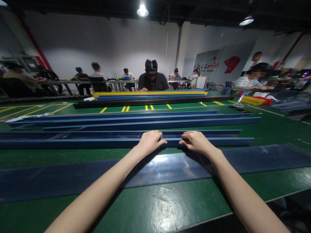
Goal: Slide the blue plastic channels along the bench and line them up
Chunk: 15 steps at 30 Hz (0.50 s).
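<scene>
Both my hands are on a long blue channel strip (80,142) that lies crosswise on the green table (155,210). My left hand (151,139) grips its near wall, thumb on the near side and fingers curled over into the channel. A short gap to the right, my right hand (193,140) holds the same strip in the same way. The fingertips inside the channel are hidden. Nearer to me, under my forearms, a flat glossy clear film strip (167,168) stretches across the table.
Further blue channel strips (150,123) lie just beyond. Behind them are a black strip (155,101) and a yellow strip (150,93). A phone (240,109) and a yellow tray (252,100) sit at right. A person (153,77) sits opposite; several others work farther back.
</scene>
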### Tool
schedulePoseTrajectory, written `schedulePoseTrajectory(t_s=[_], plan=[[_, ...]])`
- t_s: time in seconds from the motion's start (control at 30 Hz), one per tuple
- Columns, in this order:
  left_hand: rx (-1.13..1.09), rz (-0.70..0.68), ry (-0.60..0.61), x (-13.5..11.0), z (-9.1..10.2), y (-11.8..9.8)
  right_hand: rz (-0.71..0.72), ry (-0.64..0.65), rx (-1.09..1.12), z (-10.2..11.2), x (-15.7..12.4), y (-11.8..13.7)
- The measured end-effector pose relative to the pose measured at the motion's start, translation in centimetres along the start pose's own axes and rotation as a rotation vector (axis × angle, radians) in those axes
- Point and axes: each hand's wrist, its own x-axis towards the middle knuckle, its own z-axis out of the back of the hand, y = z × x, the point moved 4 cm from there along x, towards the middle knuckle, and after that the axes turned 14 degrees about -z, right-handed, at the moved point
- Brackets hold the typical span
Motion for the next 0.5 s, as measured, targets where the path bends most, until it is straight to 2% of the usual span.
schedulePoseTrajectory(t_s=[0.23, 0.5], plan=[[0.003, -0.027, -0.006, 0.0, -0.3, -0.1, -0.001, 0.005, -0.013, 0.0, 0.0, -0.4], [-0.03, -0.028, -0.005, 0.0, -0.3, 0.2, -0.067, 0.04, -0.042, 0.5, -0.4, -1.7]])
